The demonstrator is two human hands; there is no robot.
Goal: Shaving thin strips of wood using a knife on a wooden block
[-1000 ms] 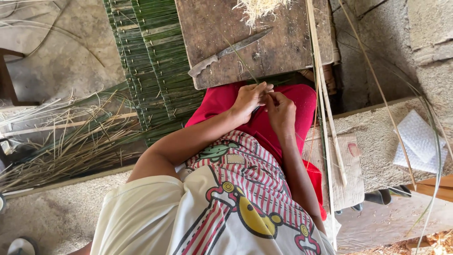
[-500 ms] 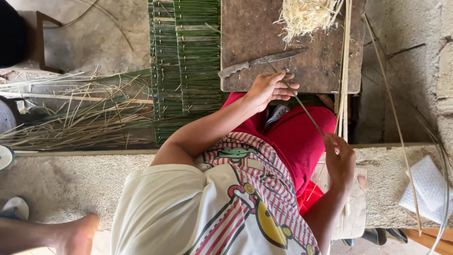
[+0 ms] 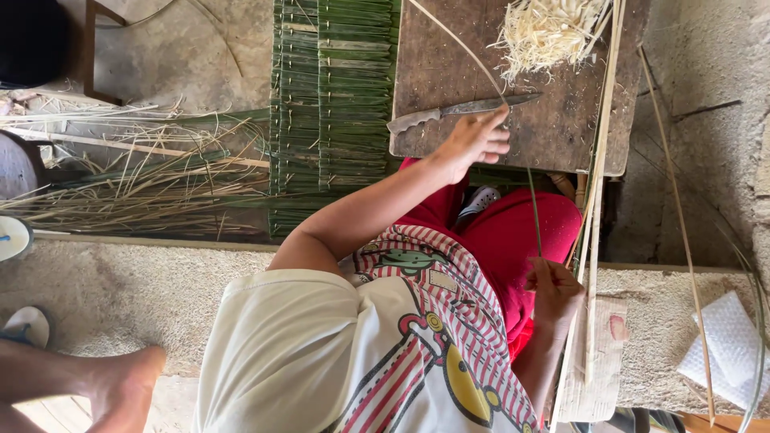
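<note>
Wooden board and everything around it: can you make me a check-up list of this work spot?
surface: worn wooden board, scratched, above the lap.
job's things: thin strip stretched between both hands; knife lying on the board.
clutter: pale shavings heaped on the board; loose reeds on the floor.
grippers: left hand pinches the strip beside the knife; right hand grips its lower end.
cables: nothing seen.
surroundings: green woven mat; concrete ledge; another person's foot.

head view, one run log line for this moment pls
left hand: pinching thin strip by knife | right hand: gripping strip's lower end | strip: taut between hands | wooden board: shavings pile
</note>
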